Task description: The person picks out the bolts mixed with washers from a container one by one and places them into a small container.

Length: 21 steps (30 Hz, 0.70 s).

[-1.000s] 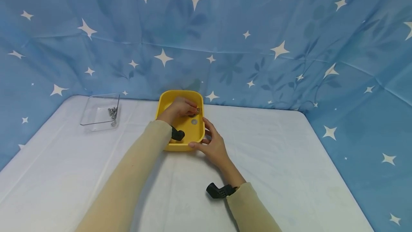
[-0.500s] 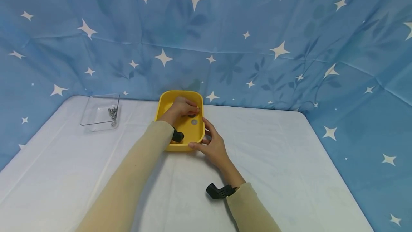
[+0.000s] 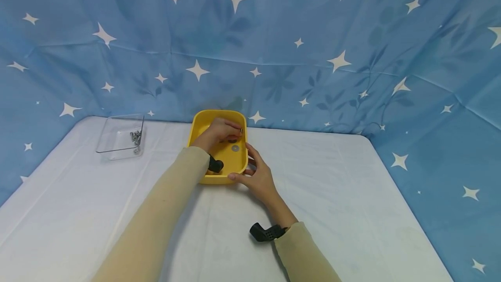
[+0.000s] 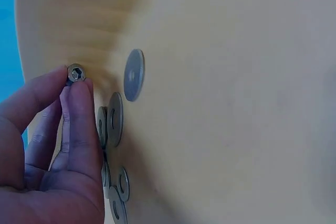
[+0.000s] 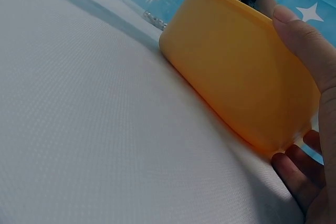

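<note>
A blue cloth backdrop printed with white stars (image 3: pixel 313 47) hangs behind and to both sides of a white cloth-covered surface (image 3: pixel 352 195). Near the far middle of that surface stands a yellow rectangular plastic tub (image 3: pixel 203 123) with rounded corners. To its left, well apart, lies a clear shallow plastic tray (image 3: pixel 117 136) with a few small metal screws (image 3: pixel 135 136) gathered along its right side.

The right hand (image 3: pixel 260 177) rests against the tub's near right corner: the thumb lies along the rim and the other fingers (image 5: pixel 294 169), loosely bent, touch the outer wall down by the surface. The left hand (image 3: pixel 219 129) reaches down inside the tub, near its right wall.

On the tub's floor lie several flat round metal washers (image 4: pixel 133 74), one lying alone and the others overlapping in a loose row just beside the left hand's fingers (image 4: pixel 81 124). Thumb and forefinger are pinched together on a small metal socket-head screw (image 4: pixel 76 72), its hexagonal recess facing the wrist camera, held just above the tub's floor.
</note>
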### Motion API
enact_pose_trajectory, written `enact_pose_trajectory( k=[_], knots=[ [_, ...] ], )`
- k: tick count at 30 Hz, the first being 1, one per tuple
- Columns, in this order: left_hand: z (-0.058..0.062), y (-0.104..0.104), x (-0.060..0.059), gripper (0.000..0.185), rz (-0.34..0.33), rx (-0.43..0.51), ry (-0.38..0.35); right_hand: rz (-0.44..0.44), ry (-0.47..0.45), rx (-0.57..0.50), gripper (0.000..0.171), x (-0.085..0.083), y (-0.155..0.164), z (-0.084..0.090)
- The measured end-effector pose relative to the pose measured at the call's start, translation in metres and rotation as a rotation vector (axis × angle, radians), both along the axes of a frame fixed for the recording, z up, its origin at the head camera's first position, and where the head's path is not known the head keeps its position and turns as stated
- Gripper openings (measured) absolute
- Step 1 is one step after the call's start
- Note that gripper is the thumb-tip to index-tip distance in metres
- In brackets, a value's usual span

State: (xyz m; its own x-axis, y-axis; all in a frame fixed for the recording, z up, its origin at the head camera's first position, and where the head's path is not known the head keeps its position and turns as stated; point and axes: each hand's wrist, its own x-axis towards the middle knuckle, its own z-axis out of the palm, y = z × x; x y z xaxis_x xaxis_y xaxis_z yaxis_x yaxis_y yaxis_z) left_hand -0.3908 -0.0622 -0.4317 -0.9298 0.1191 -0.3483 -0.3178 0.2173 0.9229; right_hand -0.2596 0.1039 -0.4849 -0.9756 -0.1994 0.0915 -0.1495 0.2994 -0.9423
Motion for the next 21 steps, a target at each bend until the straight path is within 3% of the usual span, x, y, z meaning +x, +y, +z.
enact_pose_trajectory(
  k=[9,16,21],
  knots=[
    [0.0,0.001,-0.004,0.028,0.029,0.073,-0.05,-0.004,0.001,-0.002,0.095,-0.001,0.0,-0.001],
    [0.005,-0.002,-0.007,0.028,-0.001,0.011,-0.039,-0.011,-0.012,0.006,0.093,0.001,-0.001,0.0],
    [0.016,-0.007,-0.008,0.031,-0.044,-0.023,-0.023,0.0,-0.001,-0.004,0.094,-0.002,0.001,0.0]
  ],
)
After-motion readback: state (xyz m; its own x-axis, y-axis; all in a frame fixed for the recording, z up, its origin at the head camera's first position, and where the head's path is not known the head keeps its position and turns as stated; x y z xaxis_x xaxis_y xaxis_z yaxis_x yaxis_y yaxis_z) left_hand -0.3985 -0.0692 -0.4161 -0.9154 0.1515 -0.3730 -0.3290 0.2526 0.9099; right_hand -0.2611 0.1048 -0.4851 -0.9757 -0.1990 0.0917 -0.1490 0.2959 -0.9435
